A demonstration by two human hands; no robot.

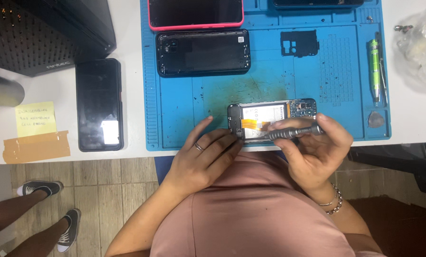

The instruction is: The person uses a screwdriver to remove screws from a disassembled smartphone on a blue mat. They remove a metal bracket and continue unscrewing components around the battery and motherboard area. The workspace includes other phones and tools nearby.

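An opened phone (270,118) lies back-off on the blue work mat (222,95), its battery, orange flex cable and circuit board showing. My right hand (315,150) holds a grey metal screwdriver (294,132) lying almost flat, its tip down at the phone's lower left part. My left hand (203,154), a ring on one finger, rests at the phone's near left corner with fingertips touching its edge and steadying it.
On the mat: a black phone back cover (202,52), a pink-cased phone (196,13), a black inner frame piece (299,43), a green tool (374,71), a grey pick (376,119). A black phone (99,104), yellow note (35,119), plastic bag (420,45). Another person's feet (42,188).
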